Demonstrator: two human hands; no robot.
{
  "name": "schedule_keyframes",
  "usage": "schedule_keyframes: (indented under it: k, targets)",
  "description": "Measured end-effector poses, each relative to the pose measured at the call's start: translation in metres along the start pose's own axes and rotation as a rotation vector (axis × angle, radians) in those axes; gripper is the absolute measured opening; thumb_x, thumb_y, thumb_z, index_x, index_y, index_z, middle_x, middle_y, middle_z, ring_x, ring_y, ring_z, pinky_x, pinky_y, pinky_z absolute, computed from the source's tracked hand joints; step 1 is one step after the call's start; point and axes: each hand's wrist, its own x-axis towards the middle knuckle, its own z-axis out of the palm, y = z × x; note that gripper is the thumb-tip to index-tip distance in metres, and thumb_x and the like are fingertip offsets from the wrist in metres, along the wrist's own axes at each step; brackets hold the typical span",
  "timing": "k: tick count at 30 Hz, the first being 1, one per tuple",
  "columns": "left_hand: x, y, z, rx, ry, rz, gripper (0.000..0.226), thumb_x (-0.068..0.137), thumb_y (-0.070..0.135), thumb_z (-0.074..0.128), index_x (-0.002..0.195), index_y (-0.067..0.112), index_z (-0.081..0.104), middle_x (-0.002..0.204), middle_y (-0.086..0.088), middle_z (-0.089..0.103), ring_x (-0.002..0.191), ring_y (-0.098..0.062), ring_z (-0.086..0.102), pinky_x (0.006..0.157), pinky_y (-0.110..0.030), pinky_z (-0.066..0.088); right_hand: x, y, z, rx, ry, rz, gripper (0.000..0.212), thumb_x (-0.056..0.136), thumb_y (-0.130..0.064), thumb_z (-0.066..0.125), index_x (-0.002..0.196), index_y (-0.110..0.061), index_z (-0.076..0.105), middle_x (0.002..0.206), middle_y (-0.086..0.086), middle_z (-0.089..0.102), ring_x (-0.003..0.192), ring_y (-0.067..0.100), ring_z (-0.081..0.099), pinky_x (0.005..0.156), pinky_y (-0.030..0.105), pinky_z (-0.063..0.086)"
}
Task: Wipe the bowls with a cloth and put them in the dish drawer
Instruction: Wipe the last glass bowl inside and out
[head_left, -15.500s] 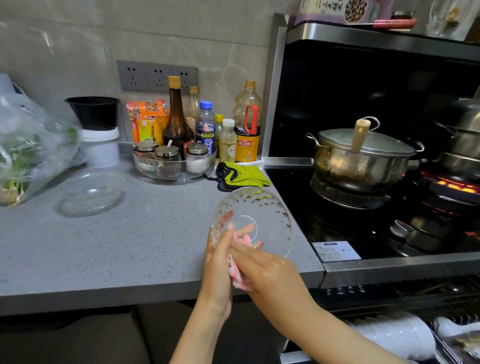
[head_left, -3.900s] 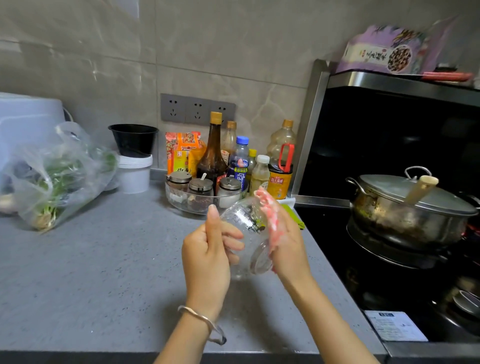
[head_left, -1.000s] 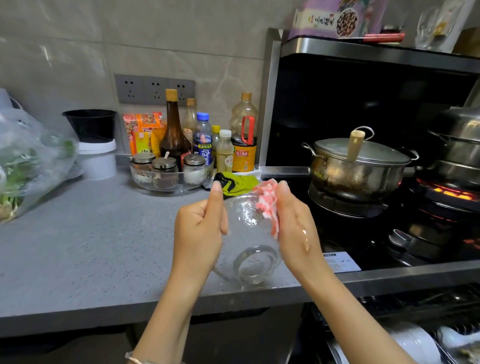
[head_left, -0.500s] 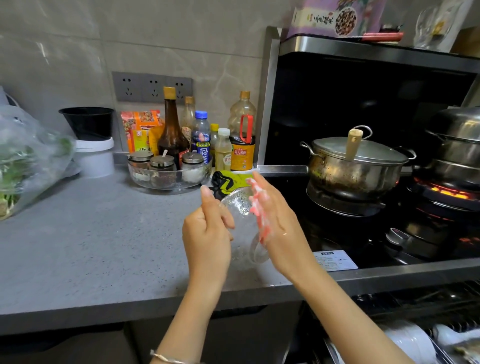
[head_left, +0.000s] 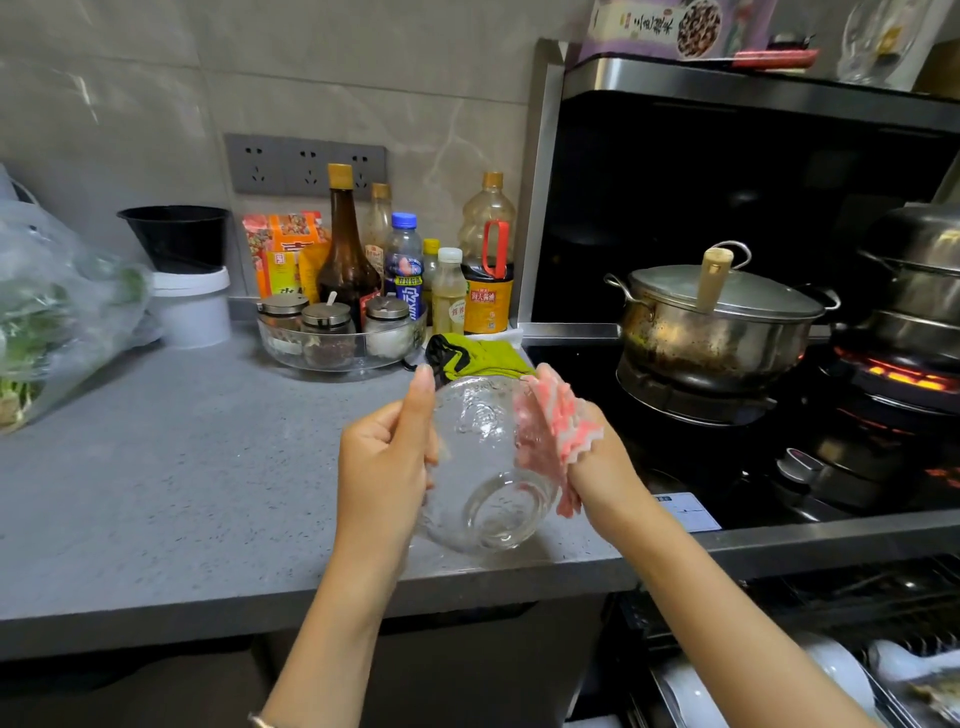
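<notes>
holding glass bowl (head_left: 483, 467) sideways, base nearest, cloth (head_left: 551, 435) perhaps outside

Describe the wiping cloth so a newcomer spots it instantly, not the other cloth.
At the front edge of the grey countertop, left of the stove, the left hand holds a clear glass bowl. The cloth is held on the bowl's right side by the right hand: pink-and-white with a wavy edge, unlike the green cloth lying behind.
</notes>
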Motion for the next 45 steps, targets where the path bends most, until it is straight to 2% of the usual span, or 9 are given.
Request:
schedule_keyframes:
  k: [9, 18, 22, 26, 29, 35, 39, 42, 45]
  targets:
    - [0.003, -0.001, -0.009, 0.110, -0.250, 0.015, 0.054, 0.094, 0.041, 0.040, 0.054, 0.011, 0.059, 0.040, -0.003, 0.046, 0.039, -0.009, 0.045, 0.042, -0.014, 0.038, 0.000, -0.010, -0.001, -0.022, -0.004, -0.143, 0.063, 0.100, -0.038, 0.039, 0.054, 0.004, 0.052, 0.033, -0.005, 0.039, 0.027, 0.005, 0.034, 0.035, 0.015, 0.028]
    - [0.001, 0.008, -0.001, 0.185, -0.232, 0.159, 0.059, 0.088, 0.049, 0.044, 0.039, 0.014, 0.046, 0.033, -0.002, 0.036, 0.033, -0.011, 0.036, 0.040, -0.019, 0.032, -0.003, -0.004, 0.010, 0.019, 0.035, -0.316, 0.058, 0.104, -0.024, 0.027, 0.055, -0.019, 0.055, 0.044, -0.010, 0.052, 0.048, -0.001, 0.052, 0.054, 0.010, 0.038]
    - [0.001, 0.003, -0.001, 0.096, -0.070, 0.062, 0.062, 0.094, 0.042, 0.043, 0.041, 0.011, 0.042, 0.031, 0.003, 0.032, 0.031, -0.007, 0.032, 0.037, -0.013, 0.029, -0.011, 0.003, 0.013, 0.013, 0.040, -0.373, 0.044, 0.104, -0.035, 0.027, 0.110, -0.019, 0.066, 0.097, -0.014, 0.068, 0.095, -0.003, 0.062, 0.082, 0.011, 0.044]
    - [0.000, -0.008, 0.010, 0.082, 0.070, 0.057, 0.063, 0.093, 0.048, 0.040, 0.037, 0.019, 0.044, 0.033, 0.003, 0.038, 0.034, -0.009, 0.037, 0.040, -0.018, 0.033, -0.021, 0.008, 0.035, -0.533, 0.152, -0.558, 0.046, 0.101, -0.041, 0.022, 0.139, -0.031, 0.045, 0.148, -0.009, 0.041, 0.141, 0.007, 0.029, 0.116, 0.035, 0.024]
    - [-0.003, -0.010, 0.020, 0.047, 0.098, 0.042, 0.064, 0.090, 0.053, 0.034, 0.046, 0.011, 0.053, 0.037, -0.002, 0.047, 0.037, -0.011, 0.046, 0.042, -0.022, 0.038, -0.019, 0.007, 0.044, -0.751, 0.233, -0.663, 0.047, 0.102, -0.037, 0.022, 0.143, -0.025, 0.042, 0.149, -0.003, 0.041, 0.143, 0.014, 0.027, 0.117, 0.038, 0.019]
    - [-0.003, -0.011, 0.013, 0.033, 0.152, 0.015, 0.064, 0.099, 0.046, 0.032, 0.048, 0.010, 0.045, 0.033, 0.003, 0.036, 0.033, -0.008, 0.035, 0.039, -0.019, 0.030, 0.000, 0.016, 0.019, -0.077, -0.033, -0.372, 0.043, 0.097, -0.055, 0.024, 0.139, -0.047, 0.032, 0.151, -0.018, 0.035, 0.140, -0.002, 0.027, 0.118, 0.039, 0.023]
    - [-0.002, -0.013, 0.017, 0.141, 0.101, 0.064, 0.068, 0.092, 0.054, 0.029, 0.052, 0.005, 0.055, 0.037, -0.004, 0.047, 0.036, -0.015, 0.047, 0.042, -0.025, 0.037, -0.011, 0.018, 0.039, -0.574, 0.110, -0.532, 0.045, 0.101, -0.041, 0.022, 0.145, -0.037, 0.034, 0.154, -0.011, 0.031, 0.145, 0.005, 0.018, 0.119, 0.037, 0.017]
    - [-0.002, -0.011, 0.019, 0.175, 0.062, 0.073, 0.074, 0.085, 0.059, 0.030, 0.058, -0.005, 0.057, 0.046, -0.019, 0.051, 0.046, -0.029, 0.050, 0.048, -0.036, 0.039, -0.007, 0.012, 0.040, -0.634, 0.152, -0.610, 0.044, 0.102, -0.037, 0.025, 0.140, -0.030, 0.046, 0.145, -0.008, 0.045, 0.141, 0.010, 0.030, 0.116, 0.037, 0.024]
    - [-0.004, -0.007, 0.012, 0.085, 0.033, 0.033, 0.064, 0.083, 0.059, 0.043, 0.046, 0.007, 0.041, 0.040, -0.004, 0.038, 0.037, -0.013, 0.038, 0.041, -0.024, 0.032, 0.000, 0.001, 0.023, -0.233, 0.032, -0.405, 0.029, 0.105, -0.029, 0.032, 0.119, -0.035, 0.056, 0.117, -0.019, 0.059, 0.110, 0.004, 0.057, 0.089, 0.026, 0.048]
